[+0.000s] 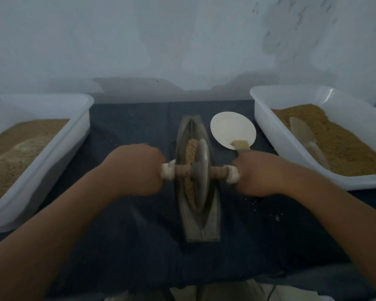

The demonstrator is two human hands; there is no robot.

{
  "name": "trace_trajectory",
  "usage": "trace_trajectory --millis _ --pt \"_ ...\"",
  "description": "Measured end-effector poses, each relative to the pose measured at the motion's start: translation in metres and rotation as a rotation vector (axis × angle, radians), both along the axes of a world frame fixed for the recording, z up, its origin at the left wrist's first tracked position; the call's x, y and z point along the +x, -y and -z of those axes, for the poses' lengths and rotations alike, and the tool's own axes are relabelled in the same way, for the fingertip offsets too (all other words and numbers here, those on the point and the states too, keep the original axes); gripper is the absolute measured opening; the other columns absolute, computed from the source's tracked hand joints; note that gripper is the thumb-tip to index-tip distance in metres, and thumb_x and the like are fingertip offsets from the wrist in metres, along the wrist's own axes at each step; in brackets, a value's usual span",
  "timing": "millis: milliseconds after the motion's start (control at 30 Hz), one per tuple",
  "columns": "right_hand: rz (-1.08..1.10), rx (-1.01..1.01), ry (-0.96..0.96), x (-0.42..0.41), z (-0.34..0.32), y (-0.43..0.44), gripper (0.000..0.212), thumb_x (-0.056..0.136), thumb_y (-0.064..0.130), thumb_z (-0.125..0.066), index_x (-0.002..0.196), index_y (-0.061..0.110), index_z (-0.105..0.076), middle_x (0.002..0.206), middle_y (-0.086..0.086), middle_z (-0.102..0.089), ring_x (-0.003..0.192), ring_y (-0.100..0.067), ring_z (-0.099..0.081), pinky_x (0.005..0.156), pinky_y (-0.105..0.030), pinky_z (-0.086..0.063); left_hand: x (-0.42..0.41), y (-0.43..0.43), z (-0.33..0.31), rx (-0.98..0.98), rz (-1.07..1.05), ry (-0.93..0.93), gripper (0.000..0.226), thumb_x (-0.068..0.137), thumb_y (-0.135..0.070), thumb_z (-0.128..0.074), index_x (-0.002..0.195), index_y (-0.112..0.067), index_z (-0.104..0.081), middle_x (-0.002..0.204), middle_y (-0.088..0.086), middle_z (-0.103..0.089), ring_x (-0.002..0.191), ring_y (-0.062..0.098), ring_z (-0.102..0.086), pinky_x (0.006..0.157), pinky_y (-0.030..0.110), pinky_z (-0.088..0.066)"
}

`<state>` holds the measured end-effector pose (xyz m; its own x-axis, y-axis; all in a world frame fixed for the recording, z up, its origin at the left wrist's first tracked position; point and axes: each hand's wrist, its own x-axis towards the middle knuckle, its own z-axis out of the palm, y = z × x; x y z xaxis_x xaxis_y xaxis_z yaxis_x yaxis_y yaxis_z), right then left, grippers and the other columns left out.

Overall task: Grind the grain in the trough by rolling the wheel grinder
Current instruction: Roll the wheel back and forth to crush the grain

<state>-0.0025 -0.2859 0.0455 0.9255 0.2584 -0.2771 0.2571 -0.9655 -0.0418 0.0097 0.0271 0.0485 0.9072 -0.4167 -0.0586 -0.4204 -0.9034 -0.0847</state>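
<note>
A dark boat-shaped trough (213, 218) lies lengthwise on the dark cloth in the middle. Brown grain (190, 153) lies in its groove. The grey wheel grinder (201, 174) stands upright in the groove, about midway along the trough. A wooden axle runs through the wheel to both sides. My left hand (137, 170) grips the left handle end, wrapped in white. My right hand (263, 172) grips the right handle end, also wrapped in white.
A white tub (52, 157) of brown grain stands at the left. Another white tub (276, 135) at the right holds grain and a pale scoop (304, 133). A white round plate (230, 127) with a small brush (240, 145) lies right of the trough. A pale wall rises behind.
</note>
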Motion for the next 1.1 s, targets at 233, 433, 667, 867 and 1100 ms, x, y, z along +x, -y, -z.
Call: trace_trajectory --millis 233,433,667,867,1100 --pt "0.166 -0.042 0.437 0.075 -0.006 -0.030 0.031 0.094 0.044 -0.059 0.069 0.025 -0.058 0.069 0.007 -0.054 0.067 -0.016 -0.054 0.064 -0.034 -0.043 0.065 0.028 -0.015 -0.050 -0.213 0.162 0.029 0.083 -0.052 -0.060 0.077 -0.024 -0.064 0.079 -0.003 -0.064 0.073 0.024 -0.063 0.069 0.036 -0.054" --pt "0.039 -0.030 0.238 0.038 -0.013 -0.019 0.020 0.092 0.041 -0.066 0.076 0.029 -0.065 0.075 0.007 -0.063 0.071 -0.011 -0.062 0.060 -0.029 -0.046 0.029 0.007 -0.004 -0.069 -0.097 -0.037 0.026 0.080 -0.043 -0.062 0.068 -0.020 -0.059 0.069 -0.006 -0.061 0.064 0.017 -0.060 0.057 0.029 -0.045" --pt "0.010 -0.043 0.266 0.037 -0.005 -0.015 0.024 0.090 0.047 -0.063 0.072 0.031 -0.061 0.071 0.008 -0.062 0.068 -0.010 -0.061 0.057 -0.030 -0.045 0.021 0.006 0.004 -0.089 -0.117 0.020 0.029 0.073 -0.050 -0.054 0.066 -0.022 -0.056 0.067 -0.007 -0.058 0.062 0.017 -0.059 0.059 0.030 -0.048" --pt "0.062 -0.022 0.593 0.072 -0.010 -0.032 0.030 0.089 0.041 -0.062 0.064 0.023 -0.058 0.065 0.005 -0.056 0.059 -0.017 -0.051 0.055 -0.030 -0.039 0.061 0.028 -0.005 -0.121 -0.256 0.181 0.024 0.082 -0.045 -0.062 0.074 -0.022 -0.061 0.075 -0.003 -0.061 0.067 0.023 -0.058 0.066 0.033 -0.049" --pt "-0.047 -0.060 0.083 0.004 -0.010 -0.006 0.025 0.089 0.043 -0.065 0.067 0.032 -0.058 0.067 0.009 -0.061 0.061 -0.003 -0.057 0.050 -0.023 -0.035 -0.001 -0.007 0.009 -0.091 -0.010 -0.020 0.026 0.067 -0.047 -0.052 0.059 -0.022 -0.053 0.055 -0.008 -0.053 0.052 0.007 -0.052 0.047 0.024 -0.034"
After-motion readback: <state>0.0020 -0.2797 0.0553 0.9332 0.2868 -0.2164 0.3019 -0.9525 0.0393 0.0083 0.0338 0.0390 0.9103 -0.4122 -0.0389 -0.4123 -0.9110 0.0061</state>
